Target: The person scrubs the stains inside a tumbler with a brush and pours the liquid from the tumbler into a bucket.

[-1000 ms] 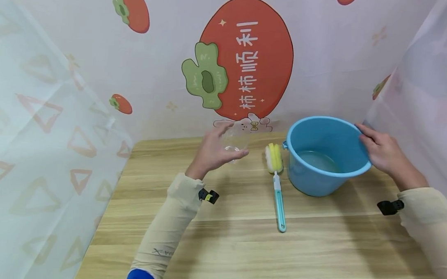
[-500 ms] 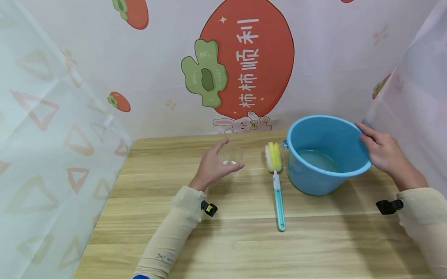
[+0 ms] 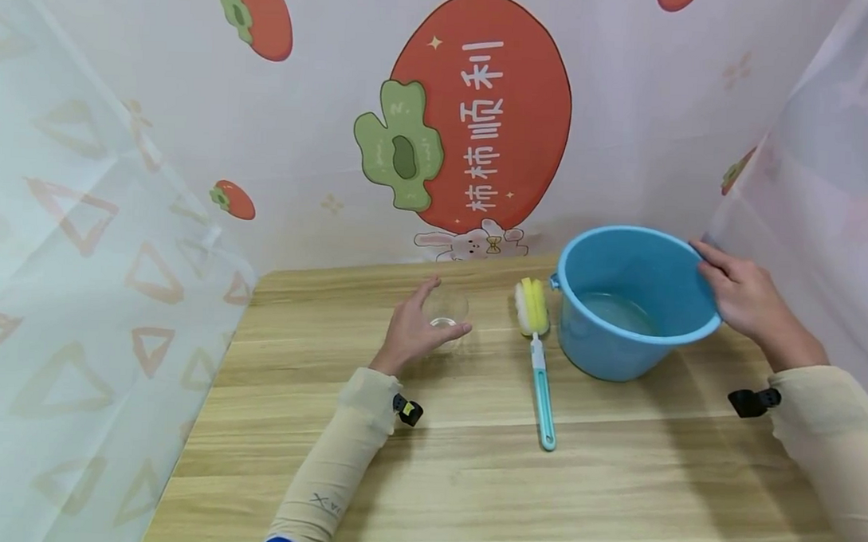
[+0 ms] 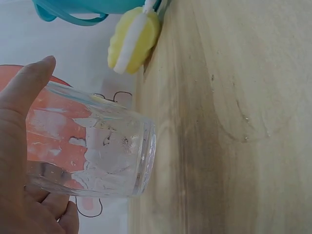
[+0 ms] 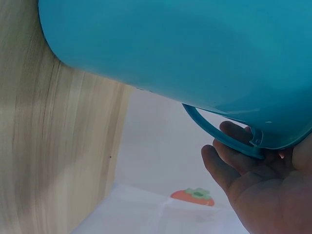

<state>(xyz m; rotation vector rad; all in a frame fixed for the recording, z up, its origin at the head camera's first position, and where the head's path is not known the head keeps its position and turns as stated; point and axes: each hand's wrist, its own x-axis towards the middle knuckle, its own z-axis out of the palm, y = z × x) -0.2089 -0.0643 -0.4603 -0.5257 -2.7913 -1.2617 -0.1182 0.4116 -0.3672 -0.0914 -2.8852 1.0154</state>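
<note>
A clear glass cup stands upright at the back of the wooden table, its base touching or very near the wood. My left hand curves around the cup, thumb on the near side and fingers on the far side. Water drops show on the glass. My right hand grips the right rim of a blue bucket, which stands on the table. In the right wrist view, the fingers lie around the bucket's rim and its blue handle.
Between cup and bucket lies a bottle brush with a yellow and white sponge head and a teal handle. Wet marks show on the wood. A printed cloth hangs behind the table, with further cloths at both sides.
My left hand has lowered the glass cup to the table, coming slightly nearer to me. My right hand, the bucket and the brush have stayed in place.
</note>
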